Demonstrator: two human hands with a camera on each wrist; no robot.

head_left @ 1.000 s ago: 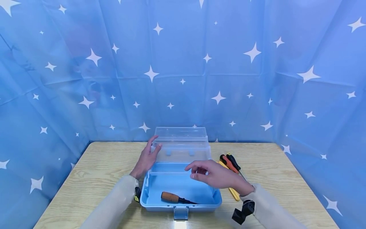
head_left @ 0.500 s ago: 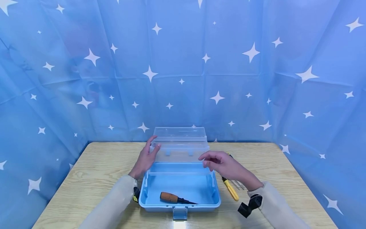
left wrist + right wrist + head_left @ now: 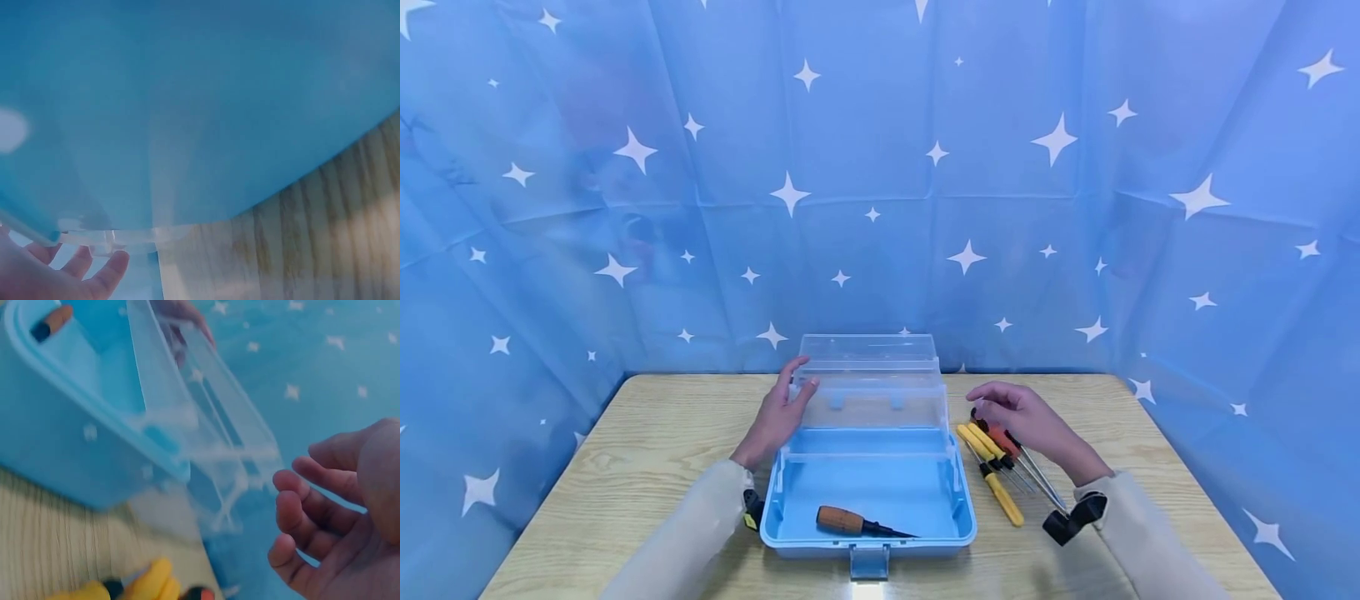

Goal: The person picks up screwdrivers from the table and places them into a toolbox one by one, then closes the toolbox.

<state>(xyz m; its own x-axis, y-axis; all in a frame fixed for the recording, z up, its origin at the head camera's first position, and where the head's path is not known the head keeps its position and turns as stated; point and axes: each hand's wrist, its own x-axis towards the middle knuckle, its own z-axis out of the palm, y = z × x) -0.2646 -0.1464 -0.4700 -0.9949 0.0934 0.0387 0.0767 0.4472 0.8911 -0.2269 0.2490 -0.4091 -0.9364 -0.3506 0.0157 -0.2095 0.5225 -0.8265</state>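
Note:
My left hand holds the left edge of a clear toolbox lid, thumb in front and fingers around the side. The lid stands raised at the back of a light blue toolbox. A screwdriver with a brown handle and dark shaft lies inside the box, near its front wall. Over the right side of the table, my right hand hovers with loosely bent fingers; nothing sits between them in the right wrist view. Below it lie several screwdrivers, among them a yellow-handled screwdriver and a red-handled screwdriver, partly covered by the hand.
The wooden table ends at a blue curtain printed with white stars, which also closes off both sides. A blue latch hangs from the toolbox's front. Each wrist carries a small camera, such as the black right camera.
My right hand has moved right, from above the toolbox to above the loose screwdrivers, uncovering yellow handles. My left hand stays at the lid, and the brown-handled screwdriver remains in place.

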